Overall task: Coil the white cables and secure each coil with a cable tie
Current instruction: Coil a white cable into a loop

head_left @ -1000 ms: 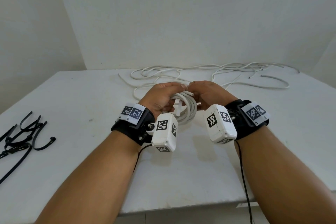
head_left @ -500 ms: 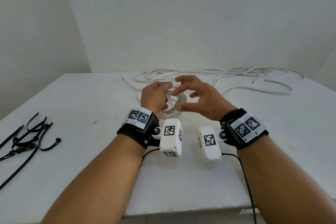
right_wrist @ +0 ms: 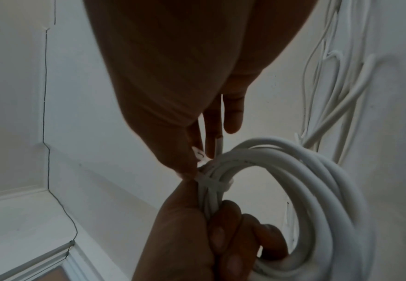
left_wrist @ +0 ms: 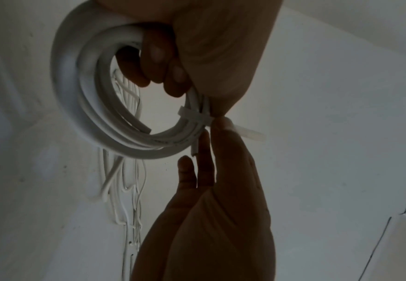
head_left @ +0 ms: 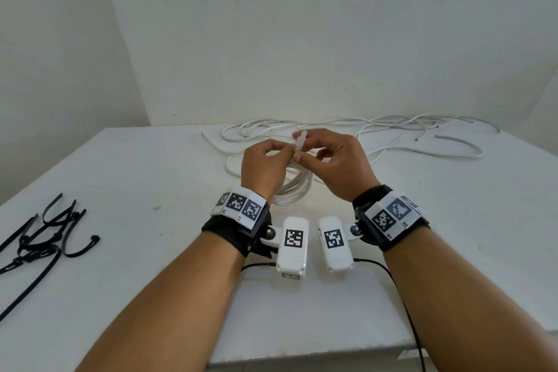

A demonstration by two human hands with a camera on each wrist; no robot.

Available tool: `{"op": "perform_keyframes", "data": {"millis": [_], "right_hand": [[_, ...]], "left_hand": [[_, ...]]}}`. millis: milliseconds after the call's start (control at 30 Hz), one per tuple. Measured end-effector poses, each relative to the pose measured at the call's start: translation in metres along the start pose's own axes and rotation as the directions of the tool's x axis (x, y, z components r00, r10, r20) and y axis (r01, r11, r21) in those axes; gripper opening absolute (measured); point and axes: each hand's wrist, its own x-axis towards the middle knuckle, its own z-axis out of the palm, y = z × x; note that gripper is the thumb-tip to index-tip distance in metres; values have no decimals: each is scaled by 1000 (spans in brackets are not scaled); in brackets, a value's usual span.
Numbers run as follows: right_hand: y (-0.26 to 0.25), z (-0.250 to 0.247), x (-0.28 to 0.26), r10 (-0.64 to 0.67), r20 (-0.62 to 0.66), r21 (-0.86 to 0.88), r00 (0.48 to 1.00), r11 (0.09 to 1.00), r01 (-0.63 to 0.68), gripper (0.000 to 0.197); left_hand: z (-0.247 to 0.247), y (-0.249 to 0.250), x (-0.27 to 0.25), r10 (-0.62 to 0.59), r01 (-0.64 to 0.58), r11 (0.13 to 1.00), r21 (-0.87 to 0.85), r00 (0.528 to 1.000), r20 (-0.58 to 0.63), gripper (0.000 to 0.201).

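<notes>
The left hand was curled around the white cable coil, its fingers hooked through the loop and holding the turns bunched together above the middle of the white table. A white cable tie was wrapped across the bundled strands just beside those fingers. The right hand pinched the tie's free tail between thumb and forefinger right at the coil, its other fingers extended loosely beyond. In the head view the tail stuck up between the two hands, which were touching or nearly so. More loose white cables sprawled along the far edge of the table, from behind the hands out to the right. A bunch of black cable ties lay well apart on the near left of the table.
</notes>
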Motion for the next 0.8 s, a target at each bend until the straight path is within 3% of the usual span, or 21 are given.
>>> {"op": "perform_keyframes", "data": {"millis": [133,300,600,800], "right_hand": [[0,0,0,47,-40,51,998,998,-45,8],[-6,-3,0,208,-76,302,975,937,-177,10],[-7,-3,2,261,-58,368,964,903,-222,6],[-7,-1,4,353,-44,432,934,850,-301,15]], "left_hand": [[0,-1,0,12,-12,1000,10,1000,28,14],[0,5,-2,47,-47,999,-4,994,94,21],[-2,8,-4,-17,26,999,-45,982,187,19],[0,9,-3,-82,89,983,-160,995,48,16]]}}
